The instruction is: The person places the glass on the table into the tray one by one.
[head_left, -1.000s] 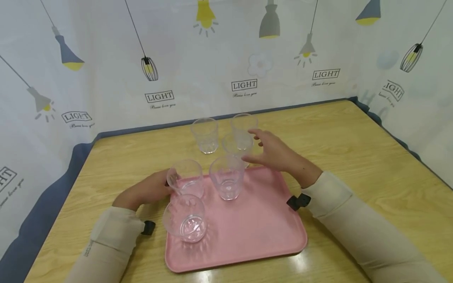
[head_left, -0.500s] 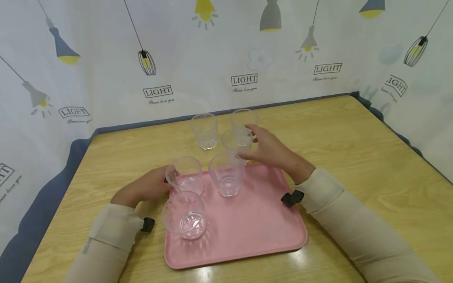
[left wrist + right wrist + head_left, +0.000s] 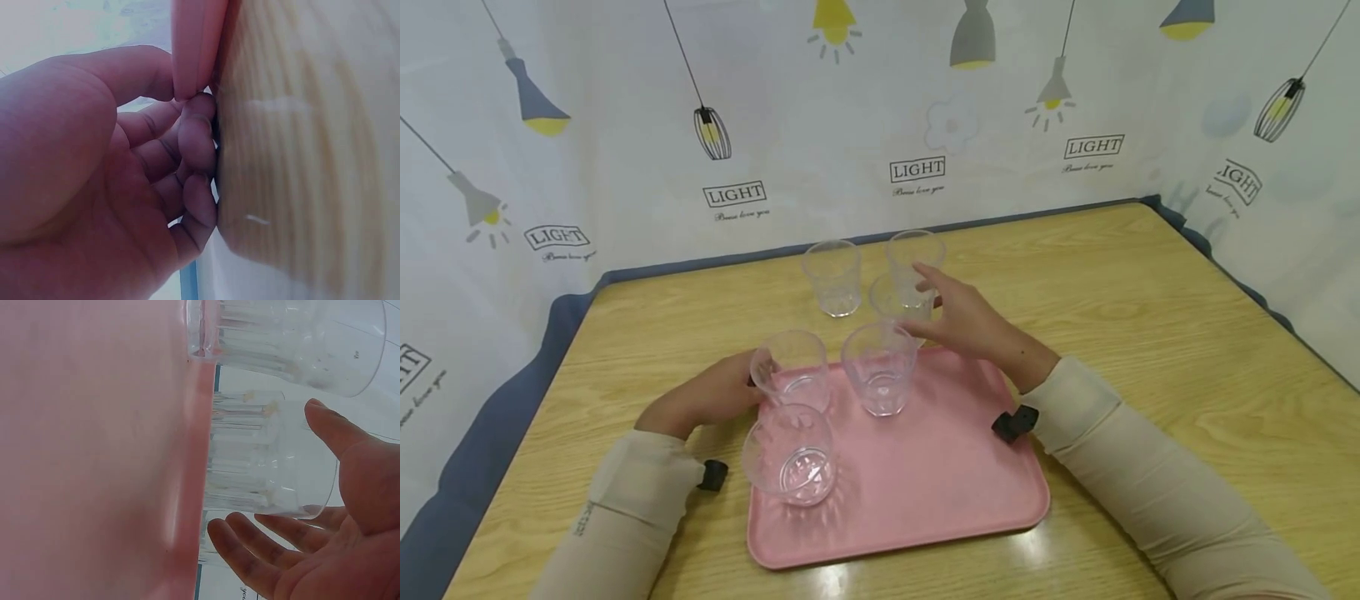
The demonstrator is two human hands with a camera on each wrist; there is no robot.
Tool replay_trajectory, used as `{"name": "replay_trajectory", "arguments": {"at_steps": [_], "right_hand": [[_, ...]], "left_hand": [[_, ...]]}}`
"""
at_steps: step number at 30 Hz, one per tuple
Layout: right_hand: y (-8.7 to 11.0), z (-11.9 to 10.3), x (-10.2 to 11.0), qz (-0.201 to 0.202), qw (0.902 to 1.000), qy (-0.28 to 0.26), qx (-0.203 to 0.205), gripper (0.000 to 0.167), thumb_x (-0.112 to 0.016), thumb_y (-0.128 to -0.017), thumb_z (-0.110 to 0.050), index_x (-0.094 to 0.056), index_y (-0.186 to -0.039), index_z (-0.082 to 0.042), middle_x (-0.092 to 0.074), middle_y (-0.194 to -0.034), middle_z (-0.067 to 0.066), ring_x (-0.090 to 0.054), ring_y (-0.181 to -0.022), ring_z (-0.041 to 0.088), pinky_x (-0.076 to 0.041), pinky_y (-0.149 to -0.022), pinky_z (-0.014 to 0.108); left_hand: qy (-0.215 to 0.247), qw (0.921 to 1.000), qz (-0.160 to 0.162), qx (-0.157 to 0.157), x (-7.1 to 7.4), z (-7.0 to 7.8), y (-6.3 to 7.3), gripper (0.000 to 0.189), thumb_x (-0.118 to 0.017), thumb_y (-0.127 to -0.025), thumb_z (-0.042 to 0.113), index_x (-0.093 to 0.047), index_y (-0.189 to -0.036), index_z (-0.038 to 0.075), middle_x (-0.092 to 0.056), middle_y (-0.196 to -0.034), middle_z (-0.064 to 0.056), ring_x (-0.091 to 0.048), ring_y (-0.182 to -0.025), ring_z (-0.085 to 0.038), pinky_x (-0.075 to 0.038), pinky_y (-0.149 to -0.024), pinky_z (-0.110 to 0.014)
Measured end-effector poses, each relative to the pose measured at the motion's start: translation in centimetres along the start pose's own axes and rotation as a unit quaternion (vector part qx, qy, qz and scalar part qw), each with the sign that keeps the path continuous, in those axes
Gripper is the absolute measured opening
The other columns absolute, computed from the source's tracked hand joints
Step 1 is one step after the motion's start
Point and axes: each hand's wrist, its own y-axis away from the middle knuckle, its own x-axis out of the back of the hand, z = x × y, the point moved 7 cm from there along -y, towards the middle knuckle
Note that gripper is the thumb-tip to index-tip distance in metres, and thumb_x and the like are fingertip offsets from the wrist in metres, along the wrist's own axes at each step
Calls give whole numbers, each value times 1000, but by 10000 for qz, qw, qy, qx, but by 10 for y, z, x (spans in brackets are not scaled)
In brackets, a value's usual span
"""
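Observation:
A pink tray lies on the table with three clear plastic cups upright on it: a back-left cup, a front-left cup and a middle cup. My left hand pinches the tray's left back corner; in the left wrist view the thumb is on the rim and curled fingertips are at its underside. Just behind the tray stands another clear cup. My right hand is around its right side, thumb and fingers spread apart; whether they touch it I cannot tell.
Two more clear cups, a far-left cup and a far-right cup, stand farther back on the wooden table. A white curtain printed with lamps hangs along the table's back and sides.
My right hand has shifted left, closer around the cup behind the tray. The left hand keeps its place at the tray's corner. The head view has tilted slightly.

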Motion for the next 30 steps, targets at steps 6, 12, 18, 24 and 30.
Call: {"name": "replay_trajectory", "arguments": {"at_steps": [6, 12, 18, 24, 30], "right_hand": [[1, 2, 1, 77, 9998, -207, -15, 98, -79, -86, -34, -18, -160, -18, -52, -145, 15, -58, -123, 35, -52, -95, 49], [3, 1, 3, 208, 9993, -302, 72, 96, -81, -84, -32, -23, -159, -17, -53, -144, 13, -57, -124, 35, -53, -94, 49], [3, 0, 5, 365, 9982, -459, 141, 91, -84, -80, -31, -34, -155, -15, -53, -144, 12, -59, -121, 33, -54, -92, 46], [4, 4, 7, 407, 9968, -677, 88, 88, -86, -78, -34, -39, -151, -14, -52, -145, 12, -55, -129, 34, -51, -100, 49], [4, 9, 14, 498, 9936, -1006, -152, 89, -85, -78, -36, -37, -149, -12, -48, -146, 11, -49, -132, 36, -47, -104, 52]], "left_hand": [[15, 9999, -34, 133, 1, -2, 0, 13, -58, -96, 10, -58, -109, 8, -65, -116, -14, -57, -106, -26, -48, -94, -48], [2, 9999, -54, 148, 1, -2, 0, 13, -57, -97, 11, -58, -110, 8, -64, -118, -14, -58, -109, -28, -48, -97, -51], [-26, 9999, -30, 115, 1, -1, 2, 15, -57, -97, 10, -58, -112, 7, -64, -121, -16, -58, -114, -30, -47, -100, -54], [-10, 10000, -12, 95, 1, -1, 2, 15, -58, -98, 11, -58, -112, 7, -64, -120, -16, -58, -113, -30, -47, -99, -52], [11, 10000, -27, 39, 0, -2, 1, 10, -58, -98, 13, -57, -107, 9, -65, -113, -12, -59, -107, -26, -49, -95, -49]]}}
